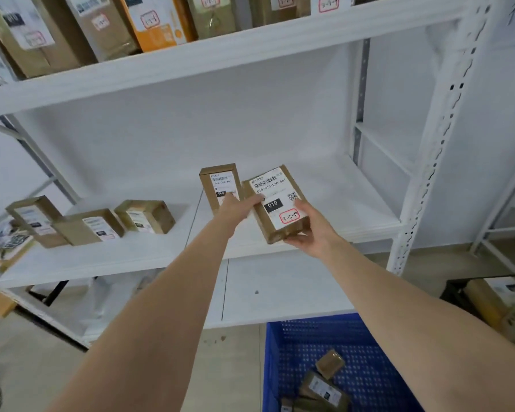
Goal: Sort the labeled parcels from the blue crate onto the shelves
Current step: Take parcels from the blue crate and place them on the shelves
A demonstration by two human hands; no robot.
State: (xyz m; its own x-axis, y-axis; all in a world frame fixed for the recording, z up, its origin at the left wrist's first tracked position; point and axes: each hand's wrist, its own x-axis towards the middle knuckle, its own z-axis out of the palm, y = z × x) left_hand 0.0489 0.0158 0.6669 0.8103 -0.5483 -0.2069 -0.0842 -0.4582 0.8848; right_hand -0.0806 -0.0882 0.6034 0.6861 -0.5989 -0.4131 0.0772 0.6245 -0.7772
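A brown parcel (pixel 275 203) with a white label, a black "010" tag and a red-framed handwritten mark is held over the middle shelf (pixel 324 209). My right hand (pixel 308 230) grips its lower right corner from beneath. My left hand (pixel 238 208) holds its left edge, fingers curled at the side. Just behind my left hand stands a second brown parcel (pixel 219 184), upright on the shelf, tagged "069". The blue crate (pixel 304 346) sits on the floor at the bottom right with a few small brown parcels (pixel 324 382) inside.
Three brown parcels (pixel 144 217) stand on the left of the middle shelf. The upper shelf (pixel 220 52) carries a row of labeled boxes. A white slotted upright (pixel 440 135) bounds the shelf on the right. A dark bin with parcels (pixel 494 298) sits at far right.
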